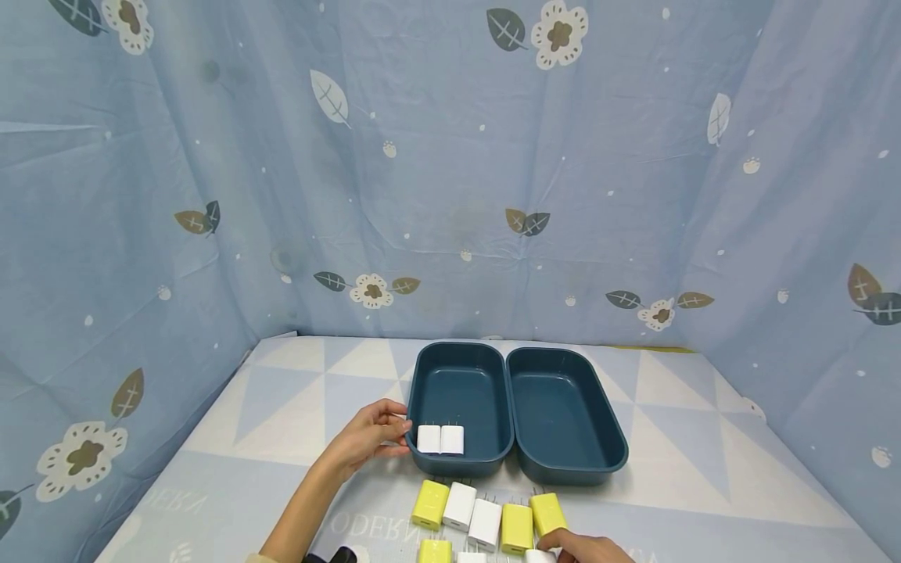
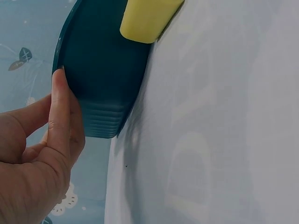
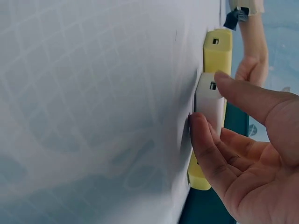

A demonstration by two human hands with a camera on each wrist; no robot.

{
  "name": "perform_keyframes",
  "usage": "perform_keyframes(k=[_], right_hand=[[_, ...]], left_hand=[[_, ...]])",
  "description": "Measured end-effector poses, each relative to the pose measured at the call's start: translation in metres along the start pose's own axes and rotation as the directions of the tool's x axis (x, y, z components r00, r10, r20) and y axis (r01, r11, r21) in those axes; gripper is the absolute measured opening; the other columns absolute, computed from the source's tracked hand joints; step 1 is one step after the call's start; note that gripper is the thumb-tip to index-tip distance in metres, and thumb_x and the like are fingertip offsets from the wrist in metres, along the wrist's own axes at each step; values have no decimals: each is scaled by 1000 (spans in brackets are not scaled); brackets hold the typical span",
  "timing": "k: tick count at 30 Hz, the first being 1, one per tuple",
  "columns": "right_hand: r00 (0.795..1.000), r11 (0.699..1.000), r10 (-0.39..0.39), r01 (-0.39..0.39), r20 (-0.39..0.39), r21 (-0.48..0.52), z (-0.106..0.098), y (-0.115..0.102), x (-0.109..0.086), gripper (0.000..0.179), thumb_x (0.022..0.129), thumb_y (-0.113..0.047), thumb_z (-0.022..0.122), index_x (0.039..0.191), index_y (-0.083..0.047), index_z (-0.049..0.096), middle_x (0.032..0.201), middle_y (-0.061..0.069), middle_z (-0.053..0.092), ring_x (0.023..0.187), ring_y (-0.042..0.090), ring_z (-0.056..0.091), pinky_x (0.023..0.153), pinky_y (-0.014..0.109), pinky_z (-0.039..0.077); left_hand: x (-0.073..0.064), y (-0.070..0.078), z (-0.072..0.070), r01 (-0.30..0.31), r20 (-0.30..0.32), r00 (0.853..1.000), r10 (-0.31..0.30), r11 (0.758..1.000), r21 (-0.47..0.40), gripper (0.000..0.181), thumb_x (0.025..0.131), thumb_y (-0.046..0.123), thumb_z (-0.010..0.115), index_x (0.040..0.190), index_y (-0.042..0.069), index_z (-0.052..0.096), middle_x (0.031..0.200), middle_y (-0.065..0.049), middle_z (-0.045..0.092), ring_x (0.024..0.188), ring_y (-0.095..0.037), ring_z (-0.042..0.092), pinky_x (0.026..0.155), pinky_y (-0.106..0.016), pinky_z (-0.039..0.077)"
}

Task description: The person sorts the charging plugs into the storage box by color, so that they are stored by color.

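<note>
My left hand (image 1: 369, 432) grips the left edge of a dark blue tray (image 1: 461, 469), with fingertips at the rim in the left wrist view. Two white plug chargers (image 1: 452, 440) stand side by side in that tray's front left corner, prongs pointing away. At the front of the table, my right hand (image 1: 587, 547) pinches a white charger (image 3: 210, 100) between thumb and fingers. That charger sits among other chargers, beside a yellow charger (image 3: 218, 49) in the right wrist view. Whether it touches the table is hard to tell.
A second dark blue tray (image 1: 570, 475) stands against the first one's right side. Several yellow chargers (image 1: 517, 528) and white chargers (image 1: 484, 525) lie in front of the trays, some cut off by the frame's lower edge. A patterned blue curtain (image 1: 450, 172) hangs behind the table.
</note>
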State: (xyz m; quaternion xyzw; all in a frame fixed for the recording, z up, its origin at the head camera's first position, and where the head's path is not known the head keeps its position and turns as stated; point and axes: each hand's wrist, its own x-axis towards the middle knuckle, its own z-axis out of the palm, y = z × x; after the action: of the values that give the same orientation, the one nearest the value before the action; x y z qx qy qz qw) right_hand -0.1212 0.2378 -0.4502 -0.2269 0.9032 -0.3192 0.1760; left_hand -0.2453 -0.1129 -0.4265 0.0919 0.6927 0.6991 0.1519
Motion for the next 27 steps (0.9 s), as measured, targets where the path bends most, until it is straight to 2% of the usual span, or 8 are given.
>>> perform_keyframes(k=[13, 18, 27], right_hand=[[1000, 998, -23, 24, -20, 51, -2, 1, -2, 28, 84, -28, 68, 102, -8, 60, 72, -17, 52, 60, -1, 45, 53, 20, 42], [999, 996, -46, 49, -29, 75, -7, -1, -5, 32, 83, -26, 69, 105, -5, 60, 73, -18, 52, 61, -2, 45, 53, 19, 41], [999, 990, -54, 53, 1, 127, -23, -9, -9, 33, 81, -24, 71, 107, -6, 60, 76, -16, 52, 62, 0, 47, 55, 20, 44]], left_hand=[[0, -2, -1, -11, -6, 1000, 11, 1000, 7, 40, 90, 6, 59, 120, -13, 39, 92, -16, 55, 74, -19, 60, 74, -38, 57], [0, -2, -1, -10, -4, 1000, 10, 1000, 7, 41, 91, 7, 59, 120, -13, 39, 91, -15, 54, 74, -19, 60, 74, -37, 57], [1, -2, 0, 1, -16, 1000, -1, 1000, 9, 40, 90, 7, 60, 120, -12, 40, 90, -14, 54, 74, -19, 60, 74, -38, 57]])
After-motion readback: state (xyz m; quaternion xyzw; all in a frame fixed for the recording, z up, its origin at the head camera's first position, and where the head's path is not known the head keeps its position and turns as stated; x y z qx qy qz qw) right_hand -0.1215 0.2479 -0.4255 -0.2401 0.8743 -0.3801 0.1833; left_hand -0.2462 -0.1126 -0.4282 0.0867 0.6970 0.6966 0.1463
